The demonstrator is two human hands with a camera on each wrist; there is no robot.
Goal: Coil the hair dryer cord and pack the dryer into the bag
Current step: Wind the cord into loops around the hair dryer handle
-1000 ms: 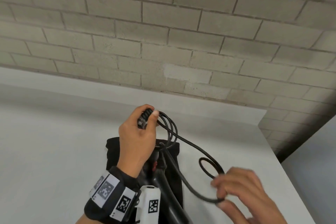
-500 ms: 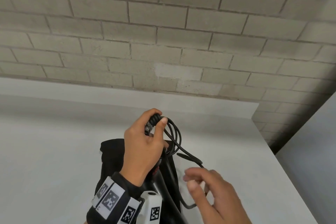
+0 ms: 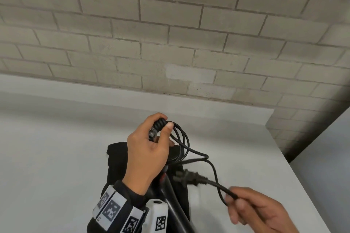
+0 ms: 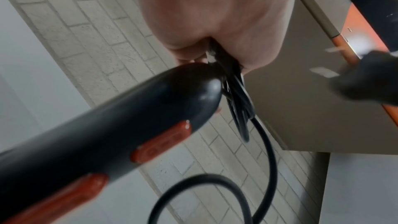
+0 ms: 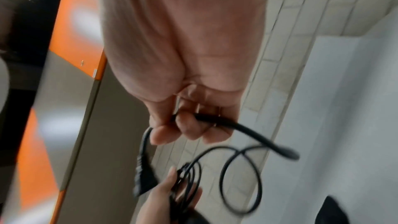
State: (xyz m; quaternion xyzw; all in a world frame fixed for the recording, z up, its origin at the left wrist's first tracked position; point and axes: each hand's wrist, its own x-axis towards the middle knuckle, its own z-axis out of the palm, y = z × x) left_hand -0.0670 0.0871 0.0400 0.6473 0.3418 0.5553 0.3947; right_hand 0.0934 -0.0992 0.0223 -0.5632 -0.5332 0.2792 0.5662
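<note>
My left hand (image 3: 149, 149) is raised over the table and grips the ribbed cord end of the black hair dryer together with several coiled loops of the black cord (image 3: 182, 142). The dryer's dark handle (image 4: 120, 125) with orange-red buttons hangs below that hand. My right hand (image 3: 251, 208) pinches the free cord just behind the plug (image 3: 189, 177), at the lower right. In the right wrist view its fingers (image 5: 187, 125) curl round the cord (image 5: 247, 130), and the plug (image 5: 144, 176) dangles beside them. The black bag (image 3: 117, 159) lies flat on the table under my left hand.
A white table (image 3: 56, 157) runs to a grey brick wall (image 3: 170, 34) at the back. Its right edge (image 3: 303, 185) falls off diagonally near my right hand. An orange and grey cabinet (image 5: 71, 40) shows in the wrist views.
My right hand slid along the cord toward its end and drew back to the lower right; the plug has now come into view. The left hand kept its grip on the coil.
</note>
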